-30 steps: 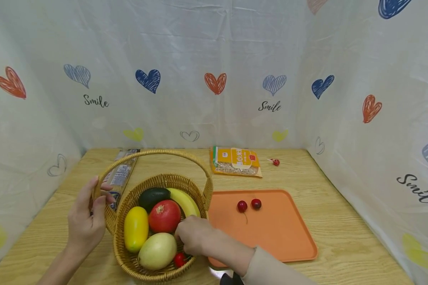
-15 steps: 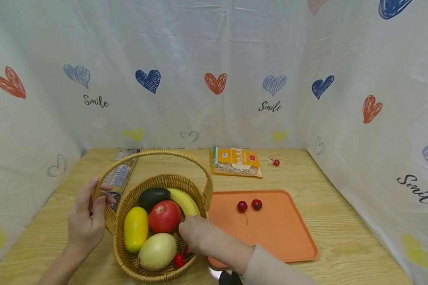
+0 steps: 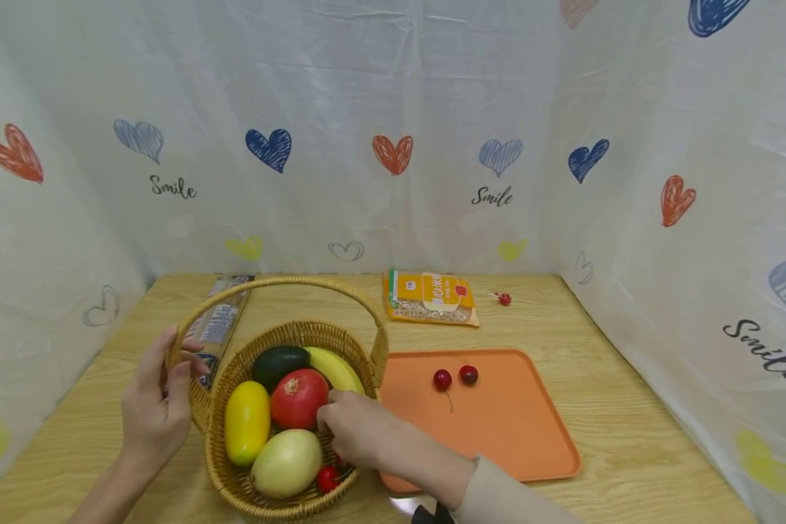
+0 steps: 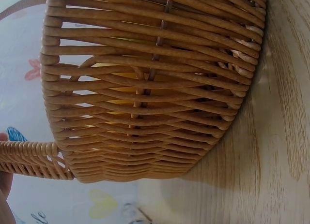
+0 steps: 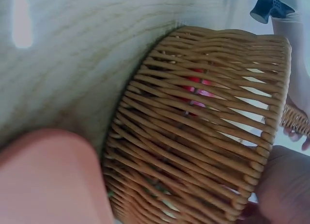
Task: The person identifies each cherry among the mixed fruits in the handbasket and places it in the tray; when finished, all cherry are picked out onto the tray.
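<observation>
A woven basket [image 3: 314,333] stands on the table. My left hand [image 3: 157,407] grips the left side of its tall handle [image 3: 295,281]. Over the right rim reaches my right hand [image 3: 360,431], its fingertips hidden down inside the basket beside a red pomegranate [image 3: 299,399]. Also in the basket lie a banana [image 3: 335,370], a dark green oblong fruit [image 3: 280,366], a yellow oblong fruit [image 3: 247,423] and a pale green fruit [image 3: 288,463]. Just below the right hand, a red cherry [image 3: 328,479] shows, with a darker one partly covered.
Right of the basket, an orange tray [image 3: 498,444] holds two cherries [image 3: 442,379]. An orange food packet [image 3: 430,297] and a red lollipop [image 3: 504,298] lie at the back. Behind the handle is a long printed packet [image 3: 217,320]. A heart-patterned curtain [image 3: 340,204] surrounds the table.
The right hand shifts slightly right, then back left toward the pomegranate, within the basket. A darker cherry under it has come partly into sight. The left hand keeps its hold.
</observation>
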The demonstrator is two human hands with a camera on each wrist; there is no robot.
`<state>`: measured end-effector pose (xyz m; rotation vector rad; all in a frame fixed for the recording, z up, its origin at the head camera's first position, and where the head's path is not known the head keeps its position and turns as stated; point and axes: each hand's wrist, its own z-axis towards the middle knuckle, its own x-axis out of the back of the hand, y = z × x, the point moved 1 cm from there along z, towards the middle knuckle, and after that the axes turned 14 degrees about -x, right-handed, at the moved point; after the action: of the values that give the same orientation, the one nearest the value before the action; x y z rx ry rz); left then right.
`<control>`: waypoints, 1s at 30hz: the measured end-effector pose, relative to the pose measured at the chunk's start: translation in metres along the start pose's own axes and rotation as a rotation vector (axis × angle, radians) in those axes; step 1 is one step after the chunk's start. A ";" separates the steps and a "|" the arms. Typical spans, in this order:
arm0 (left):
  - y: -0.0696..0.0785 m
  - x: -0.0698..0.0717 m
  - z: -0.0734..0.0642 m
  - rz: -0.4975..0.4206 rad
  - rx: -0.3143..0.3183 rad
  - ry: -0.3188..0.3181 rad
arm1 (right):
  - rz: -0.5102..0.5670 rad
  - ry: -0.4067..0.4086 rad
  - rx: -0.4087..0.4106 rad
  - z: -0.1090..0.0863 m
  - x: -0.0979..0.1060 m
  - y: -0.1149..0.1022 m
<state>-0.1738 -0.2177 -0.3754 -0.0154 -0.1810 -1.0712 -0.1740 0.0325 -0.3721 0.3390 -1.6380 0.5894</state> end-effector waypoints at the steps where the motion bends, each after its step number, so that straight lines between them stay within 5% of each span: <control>1: 0.000 0.000 0.000 0.001 0.002 0.000 | 0.064 0.012 0.006 0.000 0.000 0.002; 8: 0.003 0.002 0.000 -0.009 0.016 0.017 | 0.476 0.140 0.001 -0.003 0.002 0.011; 14: 0.004 0.002 0.002 -0.014 0.011 0.025 | 0.834 0.106 -0.097 -0.008 0.007 0.022; 22: 0.006 0.001 0.005 -0.039 -0.001 0.028 | 1.085 0.013 -0.103 -0.018 0.011 0.042; 30: 0.006 -0.001 0.005 -0.020 -0.001 0.018 | 1.194 -0.027 -0.054 -0.031 0.014 0.069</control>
<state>-0.1699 -0.2139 -0.3704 -0.0046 -0.1643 -1.0913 -0.1878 0.1078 -0.3685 -0.7502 -1.7673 1.4044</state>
